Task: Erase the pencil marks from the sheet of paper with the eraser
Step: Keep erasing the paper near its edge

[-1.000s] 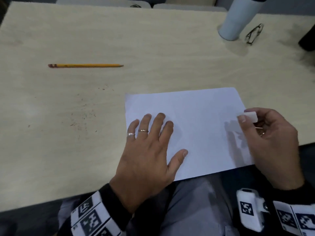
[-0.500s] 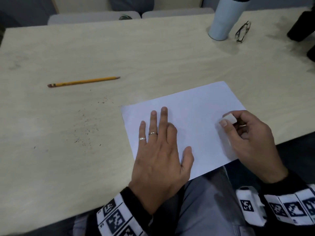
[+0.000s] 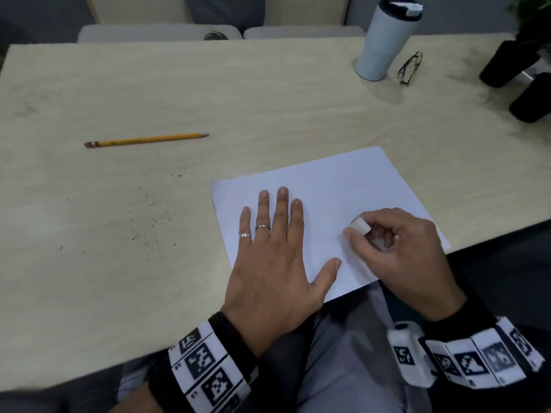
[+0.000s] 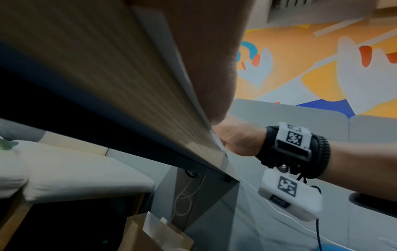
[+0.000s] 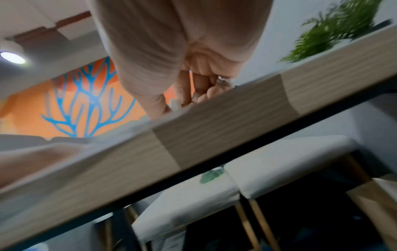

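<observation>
In the lower middle of the head view, a white rectangular sheet of paper (image 3: pixel 325 204) lies tilted on the pale wood-grain surface (image 3: pixel 208 93), its near corner hanging past the front edge. No pencil marks can be made out on it. The left hand (image 3: pixel 268 263) lies flat on the left part of the sheet, fingers (image 3: pixel 281 204) straight and slightly spread, thumb out to the side, with two rings on it. To its right, the right hand (image 3: pixel 399 248) has its fingers curled round a small white block eraser (image 3: pixel 359 226), pinched between thumb and forefinger; the eraser's end is down at the paper, in the right half of the sheet. The right wrist view, blurred, shows the thumb and curled fingers (image 5: pixel 184 88) above the surface's edge with a bit of white between them.

At the middle left of the head view a yellow pencil with a pink eraser end (image 3: pixel 146 140) lies well apart from the sheet, and dark crumbs (image 3: pixel 152 216) are scattered on the surface between them. At the upper right stand a pale grey travel tumbler with a dark lid (image 3: pixel 384 40) and, just beside it, folded dark-rimmed glasses (image 3: pixel 411 68). Two black pots (image 3: pixel 518 81) sit at the right edge.
</observation>
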Available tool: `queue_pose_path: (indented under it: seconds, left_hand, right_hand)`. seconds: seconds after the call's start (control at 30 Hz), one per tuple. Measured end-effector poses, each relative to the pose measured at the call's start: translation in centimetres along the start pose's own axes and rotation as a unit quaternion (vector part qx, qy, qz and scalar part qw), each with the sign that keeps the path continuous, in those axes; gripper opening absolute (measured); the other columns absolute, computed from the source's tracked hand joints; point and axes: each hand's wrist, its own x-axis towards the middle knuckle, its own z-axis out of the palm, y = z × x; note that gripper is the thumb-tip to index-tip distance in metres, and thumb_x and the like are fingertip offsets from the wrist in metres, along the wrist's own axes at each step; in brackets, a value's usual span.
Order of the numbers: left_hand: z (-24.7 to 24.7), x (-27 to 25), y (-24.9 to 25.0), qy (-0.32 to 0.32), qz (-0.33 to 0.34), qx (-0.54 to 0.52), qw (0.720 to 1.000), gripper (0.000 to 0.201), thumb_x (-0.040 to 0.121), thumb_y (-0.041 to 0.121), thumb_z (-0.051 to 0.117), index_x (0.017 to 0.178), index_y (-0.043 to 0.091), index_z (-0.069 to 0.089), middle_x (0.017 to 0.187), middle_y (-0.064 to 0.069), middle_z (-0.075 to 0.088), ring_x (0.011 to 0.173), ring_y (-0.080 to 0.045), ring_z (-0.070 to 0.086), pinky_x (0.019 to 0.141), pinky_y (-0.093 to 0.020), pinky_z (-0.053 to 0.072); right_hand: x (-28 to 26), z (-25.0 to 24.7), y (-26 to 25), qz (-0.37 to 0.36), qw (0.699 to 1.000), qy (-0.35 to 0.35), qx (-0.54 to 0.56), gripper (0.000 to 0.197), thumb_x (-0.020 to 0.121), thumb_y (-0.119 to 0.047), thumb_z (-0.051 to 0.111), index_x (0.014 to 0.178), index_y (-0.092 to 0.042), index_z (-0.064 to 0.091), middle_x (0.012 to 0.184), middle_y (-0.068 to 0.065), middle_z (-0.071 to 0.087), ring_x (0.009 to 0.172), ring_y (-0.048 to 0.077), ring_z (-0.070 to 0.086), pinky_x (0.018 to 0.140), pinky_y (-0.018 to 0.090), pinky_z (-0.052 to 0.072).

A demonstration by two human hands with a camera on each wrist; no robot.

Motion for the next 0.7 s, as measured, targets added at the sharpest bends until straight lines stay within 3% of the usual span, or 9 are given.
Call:
queue_pose_path:
  seconds: [0.1, 0.2, 0.27, 0.33, 0.4, 0.53, 0.63, 0.7]
  left_hand:
    - [0.2, 0.0, 0.0, 0.003, -0.001, 0.002, 1.0, 0.099, 0.099, 0.078, 0.017, 0.168, 0.009, 0.004, 0.175, -0.013, -0.012, 0.16, -0.033, -0.02, 0.129, -0.058, 0.001]
    - [0.1, 0.0, 0.0, 0.005, -0.002, -0.008, 1.0, 0.099, 0.099, 0.078, 0.018, 0.168, 0.009, 0.006, 0.175, -0.013, -0.01, 0.161, -0.034, -0.018, 0.129, -0.058, 0.001]
    - [0.1, 0.0, -0.1, 0.003, 0.0, -0.008, 1.0, 0.099, 0.099, 0.079, 0.017, 0.168, 0.01, 0.002, 0.175, -0.013, -0.015, 0.16, -0.033, -0.021, 0.129, -0.058, -0.001]
    - [0.0, 0.0, 0.0, 0.003, 0.001, -0.01, 1.0, 0.099, 0.098, 0.079, 0.015, 0.168, 0.01, 0.0, 0.174, -0.012, -0.017, 0.159, -0.032, -0.024, 0.129, -0.057, -0.002]
    - [0.0, 0.1, 0.0, 0.006, 0.0, -0.007, 1.0, 0.099, 0.098, 0.079, 0.015, 0.168, 0.01, 0.0, 0.174, -0.012, -0.017, 0.159, -0.032, -0.024, 0.129, -0.057, -0.002]
    - [0.1, 0.1, 0.0, 0.005, -0.002, -0.011, 1.0, 0.099, 0.098, 0.08, 0.016, 0.168, 0.01, 0.004, 0.175, -0.012, -0.013, 0.16, -0.031, -0.02, 0.13, -0.057, -0.001]
    - [0.0, 0.0, 0.1, 0.003, -0.005, -0.011, 1.0, 0.099, 0.098, 0.08, 0.013, 0.169, 0.011, 0.002, 0.175, -0.011, -0.016, 0.16, -0.03, -0.022, 0.13, -0.057, -0.001]
    - [0.0, 0.1, 0.1, 0.005, -0.002, -0.008, 1.0, 0.099, 0.098, 0.08, 0.013, 0.169, 0.011, 0.002, 0.175, -0.011, -0.016, 0.16, -0.03, -0.022, 0.13, -0.056, -0.001]
  right_hand:
    - [-0.6, 0.6, -0.1, -0.014, 1.0, -0.017, 0.0, 0.014, 0.088, -0.015, 0.083, 0.078, -0.018, 0.073, 0.072, -0.009, 0.067, 0.074, 0.017, 0.059, 0.071, 0.034, 0.049]
    - [0.8, -1.4, 2.8, 0.034, 0.998, 0.053, -0.031, 0.01, 0.087, -0.017, 0.082, 0.08, -0.016, 0.075, 0.074, -0.007, 0.068, 0.073, 0.015, 0.059, 0.075, 0.044, 0.053]
    - [0.7, -1.5, 2.2, 0.049, 0.997, 0.058, -0.008, 0.007, 0.086, -0.022, 0.082, 0.083, -0.018, 0.076, 0.076, -0.009, 0.069, 0.073, 0.014, 0.061, 0.074, 0.04, 0.054]
    - [-0.4, -0.4, 0.1, 0.012, 1.0, 0.002, -0.001, 0.008, 0.086, -0.022, 0.083, 0.082, -0.02, 0.076, 0.075, -0.011, 0.069, 0.074, 0.016, 0.062, 0.072, 0.034, 0.052]
    - [-0.9, 0.0, 0.0, 0.003, 0.999, -0.03, 0.014, 0.012, 0.087, -0.017, 0.083, 0.079, -0.018, 0.075, 0.073, -0.008, 0.068, 0.076, 0.019, 0.061, 0.072, 0.038, 0.051]
    - [0.7, -1.9, 3.0, 0.041, 0.998, 0.047, -0.024, 0.01, 0.087, -0.016, 0.084, 0.08, -0.015, 0.076, 0.071, -0.01, 0.067, 0.075, 0.022, 0.06, 0.074, 0.045, 0.053]
    - [-0.2, -1.1, 1.4, 0.024, 1.0, 0.015, -0.011, 0.012, 0.085, -0.014, 0.085, 0.079, -0.017, 0.074, 0.07, -0.01, 0.065, 0.075, 0.016, 0.059, 0.072, 0.036, 0.051]
    - [-0.5, -0.9, 1.8, 0.015, 1.0, 0.005, -0.017, 0.016, 0.086, -0.013, 0.083, 0.076, -0.016, 0.072, 0.07, -0.009, 0.065, 0.075, 0.018, 0.056, 0.072, 0.04, 0.05]
